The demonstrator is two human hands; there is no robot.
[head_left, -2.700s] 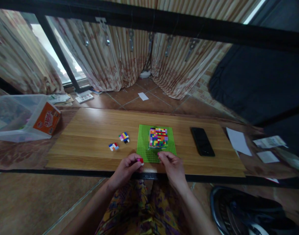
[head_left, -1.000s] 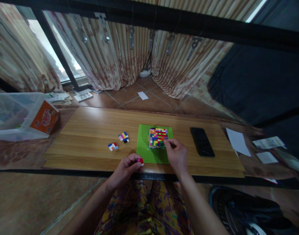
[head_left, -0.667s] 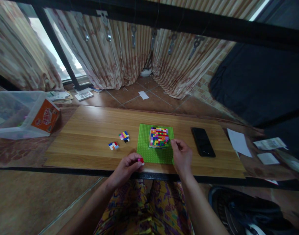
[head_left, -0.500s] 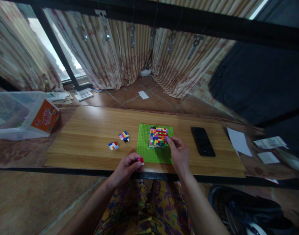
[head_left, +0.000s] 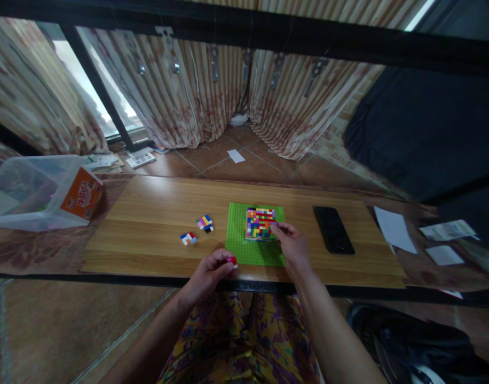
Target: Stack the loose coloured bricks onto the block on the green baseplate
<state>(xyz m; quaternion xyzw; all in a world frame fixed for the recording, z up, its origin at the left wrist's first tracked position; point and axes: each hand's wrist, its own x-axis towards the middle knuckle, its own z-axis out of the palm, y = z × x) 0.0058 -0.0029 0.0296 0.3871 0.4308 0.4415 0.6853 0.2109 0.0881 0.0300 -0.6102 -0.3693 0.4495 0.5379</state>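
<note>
My left hand [head_left: 210, 272] is closed at the table's front edge, pinching a few small toy bricks [head_left: 232, 260] in red, pink and white. It is beside the near left corner of a green studded baseplate [head_left: 235, 242]. On that plate sits a low block of many-coloured toy bricks [head_left: 259, 221]. My right hand [head_left: 293, 246] is closed, thumb and finger pressed together at the block's right edge. Whatever is between those fingertips is too small to make out. Left of the plate lie two loose clusters of bricks, one striped [head_left: 205, 222] and one mostly white, blue and red [head_left: 188, 238].
A black phone [head_left: 333, 230] lies on the wooden tabletop [head_left: 148, 208] right of the plate. A clear plastic bin [head_left: 32, 205] with an orange label stands off the left end. Papers [head_left: 394, 229] lie past the right end. A dark bar crosses overhead.
The head view has shifted slightly, so the table appears a little further right. Both hands keep nearly the same places, with the left still holding its bricks and the right at the block's edge.
</note>
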